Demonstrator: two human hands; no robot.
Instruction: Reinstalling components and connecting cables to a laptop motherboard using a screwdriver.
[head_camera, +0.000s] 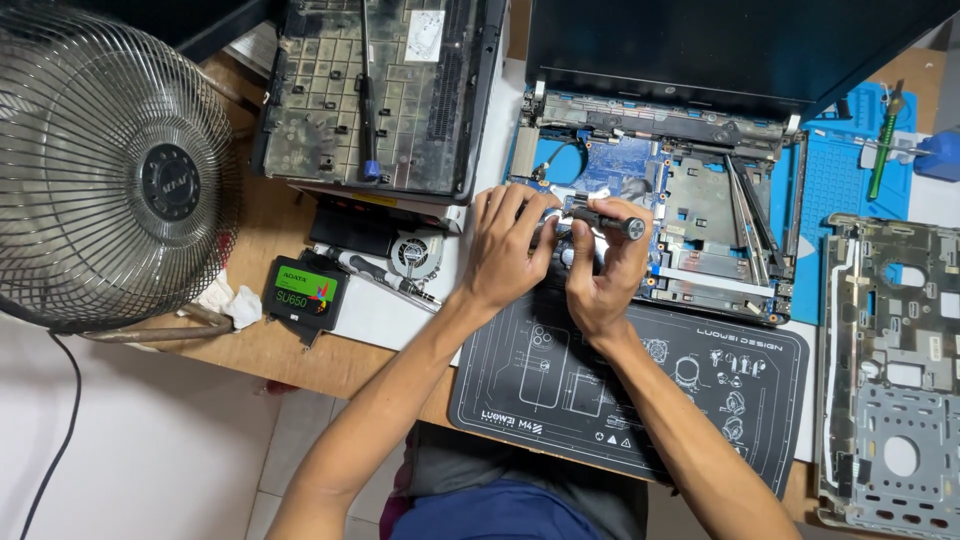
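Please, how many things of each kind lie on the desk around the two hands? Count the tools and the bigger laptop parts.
Screwdrivers: 4 (in the right hand, on the upturned case, by the small cooling fan, green one)
Laptop shells and frames: 3 ()
Fans: 2 ()
Work mats: 2 ()
Drive: 1
Total: 12

The left hand steadies the open laptop.

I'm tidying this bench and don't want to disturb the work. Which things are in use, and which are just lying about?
In use:
- right hand holding the screwdriver
- left hand steadying the spot
- opened laptop
- black mat

Lying about:
- fan
- drive
- cooling fan
- keyboard tray
- grey frame
- green tool
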